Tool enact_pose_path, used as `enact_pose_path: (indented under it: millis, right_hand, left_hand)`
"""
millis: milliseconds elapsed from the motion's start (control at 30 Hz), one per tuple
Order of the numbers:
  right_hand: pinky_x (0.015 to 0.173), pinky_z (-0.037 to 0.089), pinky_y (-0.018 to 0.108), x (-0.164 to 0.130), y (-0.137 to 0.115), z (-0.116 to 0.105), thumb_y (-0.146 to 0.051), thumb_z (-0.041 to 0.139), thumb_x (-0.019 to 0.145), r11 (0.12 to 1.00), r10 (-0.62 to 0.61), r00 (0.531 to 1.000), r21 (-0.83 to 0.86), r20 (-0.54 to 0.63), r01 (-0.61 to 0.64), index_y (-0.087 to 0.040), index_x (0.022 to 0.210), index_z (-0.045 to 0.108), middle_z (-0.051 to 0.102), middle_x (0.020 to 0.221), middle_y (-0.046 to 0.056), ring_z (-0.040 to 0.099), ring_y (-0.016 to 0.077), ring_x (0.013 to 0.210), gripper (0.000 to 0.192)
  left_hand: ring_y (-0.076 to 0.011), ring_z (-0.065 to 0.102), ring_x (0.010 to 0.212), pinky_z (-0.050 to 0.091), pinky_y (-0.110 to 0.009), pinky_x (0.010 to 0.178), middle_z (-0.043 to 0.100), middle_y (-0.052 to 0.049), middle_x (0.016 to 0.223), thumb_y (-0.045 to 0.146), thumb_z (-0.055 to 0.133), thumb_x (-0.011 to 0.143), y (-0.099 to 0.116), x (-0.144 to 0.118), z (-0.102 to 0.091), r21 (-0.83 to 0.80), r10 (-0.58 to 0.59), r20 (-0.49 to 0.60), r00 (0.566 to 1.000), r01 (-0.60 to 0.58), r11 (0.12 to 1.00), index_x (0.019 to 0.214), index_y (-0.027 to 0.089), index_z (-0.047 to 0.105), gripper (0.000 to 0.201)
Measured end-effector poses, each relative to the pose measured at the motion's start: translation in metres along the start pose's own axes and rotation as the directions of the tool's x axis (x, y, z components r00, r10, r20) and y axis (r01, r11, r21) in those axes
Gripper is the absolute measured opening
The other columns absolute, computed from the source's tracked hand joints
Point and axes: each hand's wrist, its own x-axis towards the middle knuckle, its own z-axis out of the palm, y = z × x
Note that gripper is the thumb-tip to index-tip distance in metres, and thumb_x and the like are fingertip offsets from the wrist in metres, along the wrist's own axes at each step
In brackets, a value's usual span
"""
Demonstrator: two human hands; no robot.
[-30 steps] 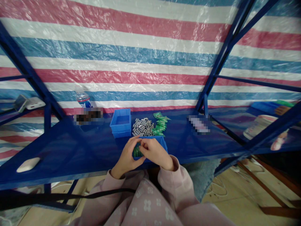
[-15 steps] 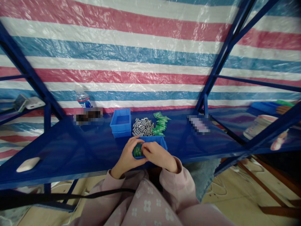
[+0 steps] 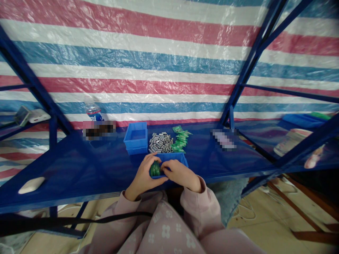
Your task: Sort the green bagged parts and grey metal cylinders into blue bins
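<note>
My left hand (image 3: 145, 171) curls around the left end of a blue bin (image 3: 184, 161), thumb along the near side and fingers at the far side. Between them is a row of small green packets (image 3: 155, 168). Over the bin, beside the packets' right end, my right hand (image 3: 178, 171) is closed with its fingertips pinched together. What those fingertips hold, if anything, is hidden. Just beyond the bin lies a heap of small silver cylinders (image 3: 160, 143). More green packets (image 3: 180, 140) overlap in a pile to the right of the cylinders.
Stacked blue bins (image 3: 136, 137) stand left of the cylinders. A bottle (image 3: 94, 111) is at the back left, and a white mouse-shaped object (image 3: 31, 185) near the front left edge. Blue frame posts (image 3: 243, 76) rise at the right, with a white tub (image 3: 291, 141) beyond.
My right hand has shifted slightly to the right, uncovering more of the green packets. My left hand stays nearly in place. A hand at the far right has left view.
</note>
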Motion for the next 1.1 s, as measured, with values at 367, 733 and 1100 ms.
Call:
enact_pose_path:
  millis: [367, 733, 1100]
  right_hand:
    - [0.077, 0.051, 0.029, -0.019, 0.042, -0.031, -0.016, 0.050, 0.085, 0.984, 0.099, 0.858, 0.176, -0.504, -0.009, -0.017, 0.095, 0.072, 0.075, 0.091, 0.006, 0.068, 0.0190, 0.083, 0.024]
    - [0.105, 0.043, 0.035, -0.014, 0.086, -0.028, 0.002, 0.042, 0.076, 0.976, 0.212, 0.899, 0.042, -0.384, -0.213, -0.014, 0.091, 0.076, 0.070, 0.119, 0.013, 0.063, 0.0229, 0.117, 0.040]
    - [0.109, 0.041, 0.036, -0.008, 0.085, -0.024, 0.004, 0.040, 0.076, 0.983, 0.176, 0.945, 0.096, -0.277, -0.155, -0.017, 0.094, 0.077, 0.065, 0.127, 0.008, 0.058, 0.0222, 0.123, 0.046]
  left_hand:
    - [-0.0318, 0.043, 0.129, 0.040, -0.046, 0.103, 0.056, -0.011, 0.121, 0.037, 0.079, 0.068, 0.003, -0.001, -0.002, -0.004, -0.014, -0.004, 1.000, 0.014, 1.000, 0.101, 0.021, 0.052, 0.045]
    - [-0.0277, 0.043, 0.130, 0.038, -0.043, 0.103, 0.056, -0.011, 0.122, 0.034, 0.061, 0.087, 0.000, -0.001, 0.000, -0.038, -0.044, -0.008, 0.999, 0.043, 0.998, 0.100, 0.021, 0.054, 0.020]
    - [-0.0263, 0.043, 0.130, 0.037, -0.043, 0.106, 0.060, -0.009, 0.112, 0.030, 0.058, 0.089, 0.000, -0.001, 0.002, -0.081, -0.032, -0.025, 0.999, 0.030, 0.996, 0.112, 0.022, 0.054, 0.025]
